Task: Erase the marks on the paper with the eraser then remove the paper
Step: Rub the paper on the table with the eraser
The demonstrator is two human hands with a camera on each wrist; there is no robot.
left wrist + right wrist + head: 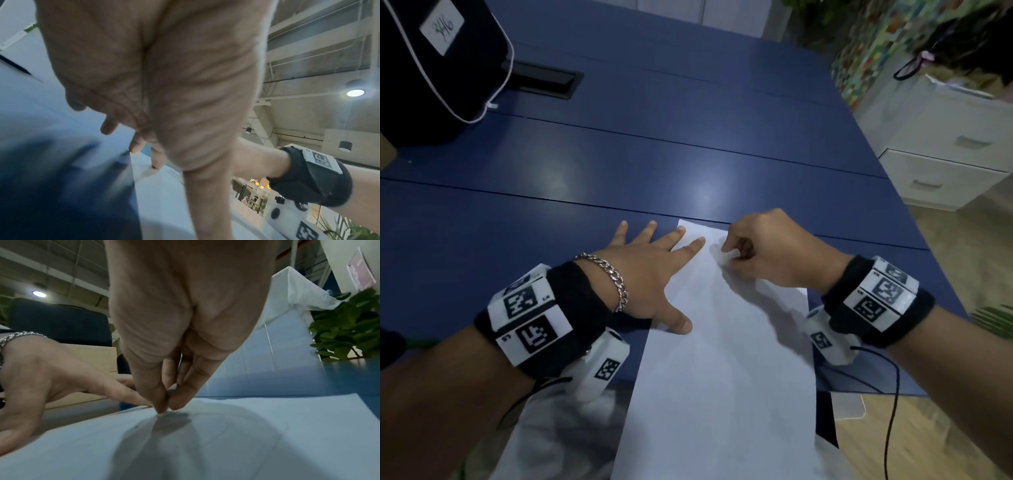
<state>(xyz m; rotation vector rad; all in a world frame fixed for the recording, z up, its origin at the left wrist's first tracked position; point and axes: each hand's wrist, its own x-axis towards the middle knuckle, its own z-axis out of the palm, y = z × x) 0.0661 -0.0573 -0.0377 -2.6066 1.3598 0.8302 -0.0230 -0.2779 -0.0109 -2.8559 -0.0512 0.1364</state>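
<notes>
A white sheet of paper lies on the blue table, its near end hanging past the table's front edge. My left hand rests flat on the sheet's left edge, fingers spread and straight. My right hand pinches a small white eraser and presses it on the paper near its far end. In the right wrist view the fingertips meet around the eraser on the paper. A faint curved pencil line shows there. The left wrist view shows my palm over the paper.
A black bag stands at the table's far left, beside a black cable hatch. White drawers stand off the table's right side, with a green plant nearby. The table's right edge runs just beyond my right wrist.
</notes>
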